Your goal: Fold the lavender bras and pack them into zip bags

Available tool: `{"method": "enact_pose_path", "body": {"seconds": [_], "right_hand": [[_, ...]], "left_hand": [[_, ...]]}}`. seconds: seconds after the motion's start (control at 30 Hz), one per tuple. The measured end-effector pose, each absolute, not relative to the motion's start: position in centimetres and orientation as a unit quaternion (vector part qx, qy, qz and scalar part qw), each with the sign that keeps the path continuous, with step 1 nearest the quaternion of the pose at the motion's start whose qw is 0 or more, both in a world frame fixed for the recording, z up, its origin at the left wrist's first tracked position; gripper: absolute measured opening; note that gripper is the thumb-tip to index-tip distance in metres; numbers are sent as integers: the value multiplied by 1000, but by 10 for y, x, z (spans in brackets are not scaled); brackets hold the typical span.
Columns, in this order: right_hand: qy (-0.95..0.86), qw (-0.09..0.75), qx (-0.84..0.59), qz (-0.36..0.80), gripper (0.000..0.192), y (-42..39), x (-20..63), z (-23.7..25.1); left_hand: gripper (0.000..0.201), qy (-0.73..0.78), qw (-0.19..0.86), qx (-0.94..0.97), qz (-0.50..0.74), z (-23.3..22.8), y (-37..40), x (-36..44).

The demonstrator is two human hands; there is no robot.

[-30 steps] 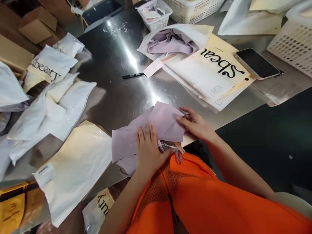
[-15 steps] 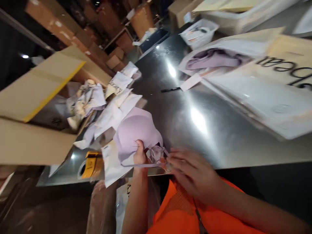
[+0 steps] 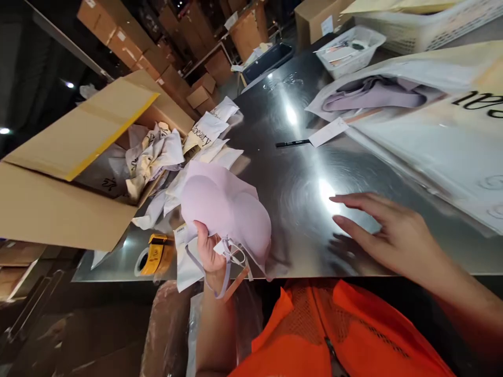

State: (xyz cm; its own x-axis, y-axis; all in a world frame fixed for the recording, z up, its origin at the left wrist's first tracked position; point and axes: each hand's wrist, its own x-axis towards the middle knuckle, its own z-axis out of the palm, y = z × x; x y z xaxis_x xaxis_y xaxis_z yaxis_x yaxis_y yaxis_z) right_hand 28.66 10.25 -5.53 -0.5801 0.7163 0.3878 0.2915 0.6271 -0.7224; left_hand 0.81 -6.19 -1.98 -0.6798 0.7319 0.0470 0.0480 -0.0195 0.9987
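Fingers [image 3: 204, 235] of left hand [image 3: 208, 251] curling tight around lower edge of lilac bra [image 3: 226, 209], lifting it above near edge of steel table [image 3: 298, 209]. Right hand [image 3: 387, 235] hovering flat over table, fingers spread, gripping nothing. I'm counting one bra held, two cups, long axis running down-right, cups facing up. One black pen [image 3: 293, 143] lying beyond bra. One tape roll [image 3: 151, 256] left of bra.

A steel table [image 3: 298, 209] carried white bags [image 3: 208, 139] by its left edge and a black pen [image 3: 293, 143] mid-surface.
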Motion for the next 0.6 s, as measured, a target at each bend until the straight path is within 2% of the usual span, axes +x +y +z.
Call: {"method": "enact_pose_path", "body": {"seconds": [0.1,0.2,0.27,0.33,0.43,0.53,0.6], "right_hand": [[-822,363,-299,322,31,108,283,-34],[-791,369,-266,409,25,94,279,-23],[-763,302,-206,533,23,74,275,-25],[-720,184,-140,654,29,51,270,-35],[-655,53,-101,747,43,20,256,-59],[-601,16,-53,798,59,4,234,-85],[-560,58,-28,826,64,0,218,-99]], "left_hand": [[73,617,290,270,680,-17,-59,12],[78,629,284,261,675,-14,-57,17],[87,647,287,259,657,-13,-56,18],[93,668,289,246,641,-15,-56,19],[92,698,283,217,621,-21,-54,19],[85,714,283,208,607,-30,-54,20],[81,733,289,232,570,-37,-54,23]]}}
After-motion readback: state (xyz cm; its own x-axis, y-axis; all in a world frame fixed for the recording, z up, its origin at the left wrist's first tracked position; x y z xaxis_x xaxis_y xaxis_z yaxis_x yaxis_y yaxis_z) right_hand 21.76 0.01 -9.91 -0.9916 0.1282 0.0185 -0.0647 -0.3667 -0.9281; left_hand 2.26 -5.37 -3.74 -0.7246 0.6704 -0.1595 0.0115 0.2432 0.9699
